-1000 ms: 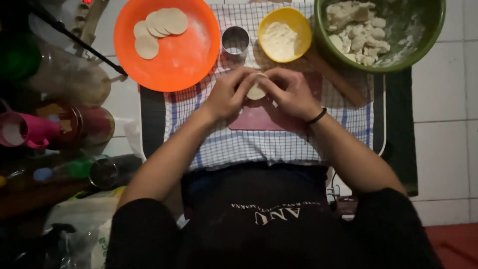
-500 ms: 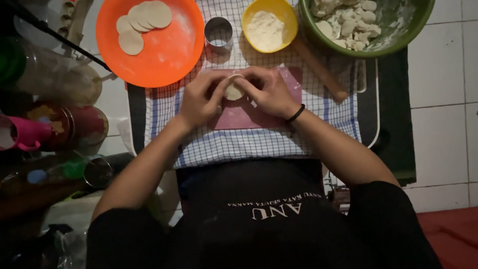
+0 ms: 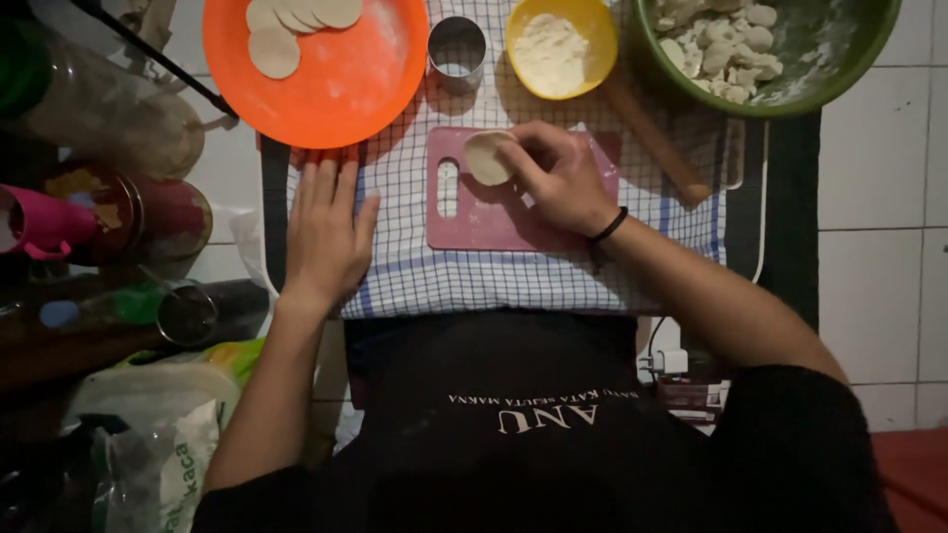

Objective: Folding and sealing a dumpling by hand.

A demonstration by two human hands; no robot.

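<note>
Left hand lies flat, fingers spread, on checked cloth; right hand pinches a dough round over the pink cutting board.

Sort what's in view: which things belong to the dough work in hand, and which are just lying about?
In use: right hand on dough round; pink cutting board; orange plate with rounds; flour bowl; metal ring cutter; green bowl; left hand flat on checked cloth.

Lying about: pink cup; jars; plastic bag.
</note>
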